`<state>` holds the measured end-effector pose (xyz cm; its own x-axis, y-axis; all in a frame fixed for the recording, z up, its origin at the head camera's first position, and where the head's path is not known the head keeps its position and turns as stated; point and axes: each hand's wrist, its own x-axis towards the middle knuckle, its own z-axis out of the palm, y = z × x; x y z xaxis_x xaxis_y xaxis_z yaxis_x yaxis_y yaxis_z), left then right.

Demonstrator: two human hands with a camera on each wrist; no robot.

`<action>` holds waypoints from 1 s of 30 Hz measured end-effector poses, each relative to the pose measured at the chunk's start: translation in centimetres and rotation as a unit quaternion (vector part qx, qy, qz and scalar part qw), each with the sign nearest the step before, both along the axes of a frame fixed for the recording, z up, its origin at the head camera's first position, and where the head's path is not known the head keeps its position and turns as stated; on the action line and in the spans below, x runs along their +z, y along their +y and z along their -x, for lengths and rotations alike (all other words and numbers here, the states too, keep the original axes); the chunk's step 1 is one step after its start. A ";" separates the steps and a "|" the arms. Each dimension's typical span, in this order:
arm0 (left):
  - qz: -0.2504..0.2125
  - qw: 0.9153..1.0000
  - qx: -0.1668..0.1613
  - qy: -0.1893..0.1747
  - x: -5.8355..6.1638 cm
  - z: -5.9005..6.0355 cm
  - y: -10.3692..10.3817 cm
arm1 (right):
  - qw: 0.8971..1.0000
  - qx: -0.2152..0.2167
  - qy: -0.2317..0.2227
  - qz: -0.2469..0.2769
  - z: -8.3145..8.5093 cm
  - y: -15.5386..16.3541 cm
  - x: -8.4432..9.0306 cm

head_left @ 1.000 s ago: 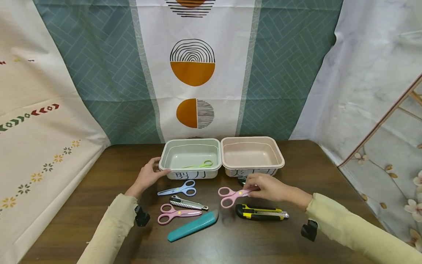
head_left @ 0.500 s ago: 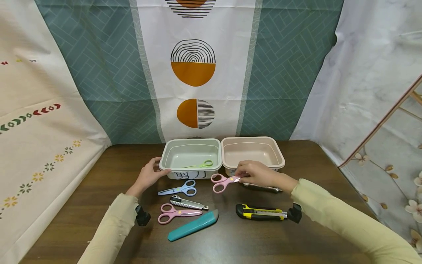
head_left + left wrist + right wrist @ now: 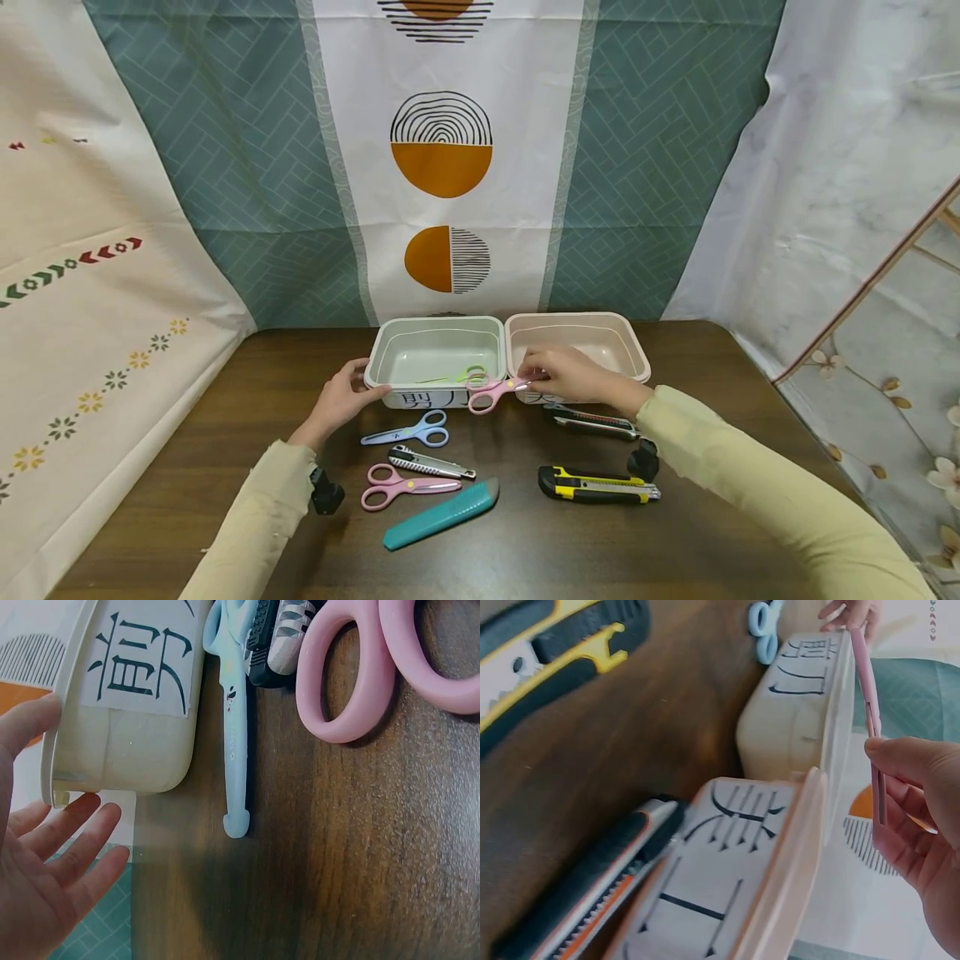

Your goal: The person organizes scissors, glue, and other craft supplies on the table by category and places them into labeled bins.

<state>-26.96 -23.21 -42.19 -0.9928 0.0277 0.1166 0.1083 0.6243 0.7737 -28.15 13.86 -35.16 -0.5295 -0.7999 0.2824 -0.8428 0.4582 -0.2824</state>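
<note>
- Head view: the right hand (image 3: 570, 377) pinched pink scissors (image 3: 491, 392) by the blades, handles hanging over the green bin (image 3: 435, 362) rim; the left hand (image 3: 341, 400) touched that bin.
- Left wrist: open fingers (image 3: 71, 851) lay beside the bin's label, "剪刀".
- Right wrist: fingertips (image 3: 900, 761) gripped the blades.

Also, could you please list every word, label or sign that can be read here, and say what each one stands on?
"剪刀": white label on the front of the green bin, clearest in the left wrist view.
"美工刀": white label on the front of the pink bin, partly hidden by the right hand in the head view.
Small dark mark on the blue scissors: too small to read.
The knives show no readable print.
</note>
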 end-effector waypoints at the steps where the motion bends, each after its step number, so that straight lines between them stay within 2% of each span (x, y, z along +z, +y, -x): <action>1: 0.001 1.000 -0.001 -0.004 0.2 -0.2 0.1 | 1.000 -0.001 -0.003 0.002 0.1 -0.2 0.2; 8: 0.001 1.000 -0.001 -0.002 0.2 -0.2 0.0 | 1.000 -0.001 -0.021 0.013 1.2 -1.2 0.9; 17: 0.005 1.000 0.001 -0.001 0.2 -0.2 0.1 | 1.000 -0.008 -0.023 0.004 2.5 -2.7 0.7; 30: 0.006 1.000 0.000 -0.001 0.2 -0.2 0.2 | 0.999 -0.034 0.038 -0.003 4.0 -4.2 0.3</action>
